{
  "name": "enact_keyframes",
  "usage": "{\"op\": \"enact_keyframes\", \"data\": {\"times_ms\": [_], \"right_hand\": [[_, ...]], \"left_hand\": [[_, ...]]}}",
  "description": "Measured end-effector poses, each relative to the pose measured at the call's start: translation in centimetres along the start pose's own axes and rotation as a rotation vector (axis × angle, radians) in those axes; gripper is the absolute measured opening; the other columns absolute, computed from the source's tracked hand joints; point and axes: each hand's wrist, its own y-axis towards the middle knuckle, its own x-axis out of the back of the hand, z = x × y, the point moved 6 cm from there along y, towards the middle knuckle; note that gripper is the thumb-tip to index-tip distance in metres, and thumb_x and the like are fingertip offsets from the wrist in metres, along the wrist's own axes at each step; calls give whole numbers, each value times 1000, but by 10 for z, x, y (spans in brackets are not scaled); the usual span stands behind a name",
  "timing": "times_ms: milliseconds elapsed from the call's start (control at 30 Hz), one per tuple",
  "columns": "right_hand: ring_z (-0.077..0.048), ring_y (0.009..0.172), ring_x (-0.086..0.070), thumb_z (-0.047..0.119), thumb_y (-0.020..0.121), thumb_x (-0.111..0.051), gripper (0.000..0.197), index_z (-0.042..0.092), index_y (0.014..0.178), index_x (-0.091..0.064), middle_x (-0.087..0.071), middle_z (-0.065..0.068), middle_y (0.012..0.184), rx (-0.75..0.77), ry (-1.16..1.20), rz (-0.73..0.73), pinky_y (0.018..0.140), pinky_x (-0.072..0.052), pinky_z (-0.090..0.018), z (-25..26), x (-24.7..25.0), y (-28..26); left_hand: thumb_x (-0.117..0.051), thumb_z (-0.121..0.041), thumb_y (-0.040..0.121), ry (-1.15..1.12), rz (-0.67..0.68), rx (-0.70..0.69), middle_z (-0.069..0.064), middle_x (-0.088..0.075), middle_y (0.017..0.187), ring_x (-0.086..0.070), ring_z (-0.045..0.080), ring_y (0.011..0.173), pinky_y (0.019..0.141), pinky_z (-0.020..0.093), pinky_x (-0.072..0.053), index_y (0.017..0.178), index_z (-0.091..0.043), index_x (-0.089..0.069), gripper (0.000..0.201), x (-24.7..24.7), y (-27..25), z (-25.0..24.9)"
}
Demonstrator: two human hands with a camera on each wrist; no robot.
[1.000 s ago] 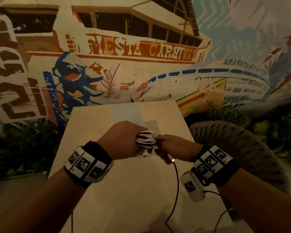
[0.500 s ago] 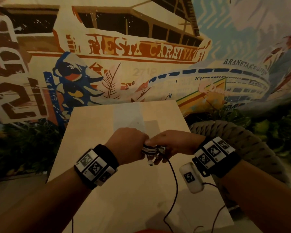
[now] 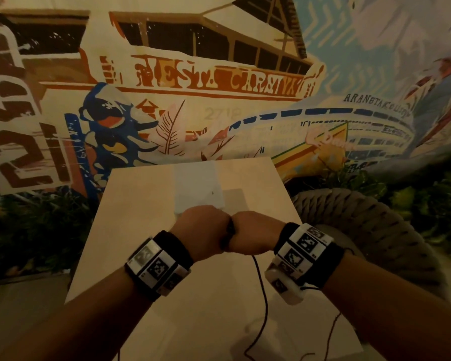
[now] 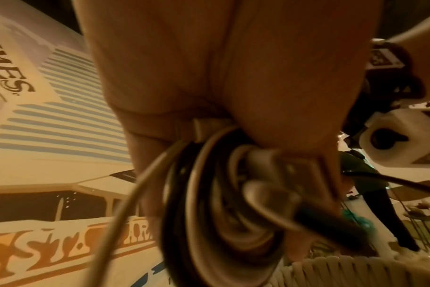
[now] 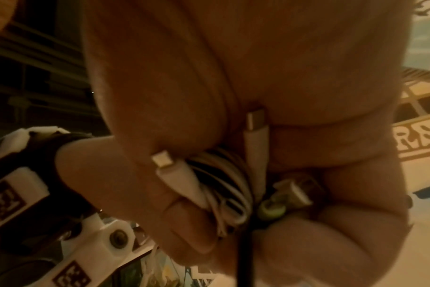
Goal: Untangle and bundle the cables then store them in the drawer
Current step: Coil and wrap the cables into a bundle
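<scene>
A coiled bundle of black and white cables (image 4: 218,209) (image 5: 224,174) sits between my two fists, almost fully hidden in the head view, where only a dark sliver of the bundle (image 3: 229,234) shows. My left hand (image 3: 202,230) grips the coil from the left. My right hand (image 3: 255,235) grips it from the right, knuckles touching the left hand. White plug ends (image 5: 165,161) stick out of the coil by my right palm. A loose black cable (image 3: 262,295) hangs from under my right hand down onto the light wooden tabletop (image 3: 146,204).
The small tabletop ends at a painted mural wall (image 3: 219,82). A thick woven rope chair (image 3: 370,222) stands to the right of the table. Dark green plants (image 3: 31,225) fill the floor to the left and far right. A pale rectangular patch (image 3: 198,188) lies at the table's far middle.
Both hands have drawn together and closed over the bundle, which showed as striped coils a second ago. The fists have turned knuckles-up and shifted slightly toward me.
</scene>
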Motion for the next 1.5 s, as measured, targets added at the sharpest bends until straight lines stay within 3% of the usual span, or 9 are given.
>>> {"op": "enact_keyframes", "data": {"times_ms": [100, 233, 467, 633, 800, 1000, 1133, 1333, 1500], "right_hand": [[-20, 61, -52, 21, 95, -60, 27, 7, 72, -59, -58, -7, 70, 27, 131, 26, 58, -42, -26, -4, 4, -1], [-10, 60, -58, 22, 93, -63, 12, 14, 84, -67, -64, 2, 73, 28, 290, -55, 57, -47, -22, -22, 18, -5], [-3, 47, -52, 22, 96, -61, 26, 20, 70, -61, -60, 9, 52, 126, 472, -199, 56, -43, -21, -19, 28, -13], [-7, 53, -54, 10, 93, -63, 25, 22, 71, -62, -60, 6, 55, 205, 569, -250, 62, -44, -30, -2, 21, -15], [-4, 51, -52, 13, 97, -63, 38, 35, 67, -62, -60, 9, 53, 310, 611, -208, 58, -44, -23, 12, 16, -19], [-9, 54, -62, 11, 96, -63, 24, 28, 80, -64, -66, 6, 58, 325, 569, -163, 57, -51, -22, 16, 18, -16], [-19, 70, -69, 25, 93, -71, 13, 13, 96, -74, -74, -19, 86, 284, 546, -136, 69, -58, -33, 5, 11, -9], [-13, 83, -66, 20, 95, -70, 9, 23, 103, -73, -70, 2, 93, 249, 792, 141, 81, -57, -30, -24, -22, -12], [-12, 55, -35, 31, 106, -49, 32, 7, 99, -69, -39, 2, 66, 44, 990, 154, 57, -33, -29, -58, -31, -10]], "left_hand": [[-75, -42, 79, -239, -124, -8, -1, -67, 114, -68, 20, 96, 79, 36, -58, 142, -29, -39, 74, 8, -3, 13], [-87, -55, 65, -639, -208, -8, -10, -55, 137, -60, 6, 117, 99, 30, -52, 152, -44, -21, 110, 17, -11, 38], [-84, -17, 71, -1530, -251, 24, -8, -68, 125, -66, 13, 116, 99, 35, -54, 154, -32, -26, 101, -5, -14, 35], [-85, -36, 76, -1747, -353, 95, 8, -65, 131, -58, 26, 129, 99, 41, -53, 151, -28, -34, 91, -18, -6, 31], [-92, -40, 65, -2155, -225, -98, 16, -62, 136, -57, 32, 129, 94, 48, -55, 137, -24, -54, 83, -10, -10, 10], [-77, -30, 73, -1843, -508, -8, 38, -58, 106, -60, 54, 101, 81, 62, -54, 83, -26, -72, 12, 15, -13, 13], [-76, -22, 74, -1688, -613, -101, 31, -61, 88, -64, 44, 89, 93, 62, -51, 82, -14, -69, 14, 29, -14, 19], [-74, -11, 75, -1709, -653, -180, 44, -52, 91, -65, 39, 85, 84, 47, -57, 90, -2, -60, 22, 45, -20, 36], [-76, -2, 77, -1342, -529, -182, 14, -69, 85, -66, 26, 83, 84, 29, -58, 98, 1, -63, 25, 65, -27, 54]]}}
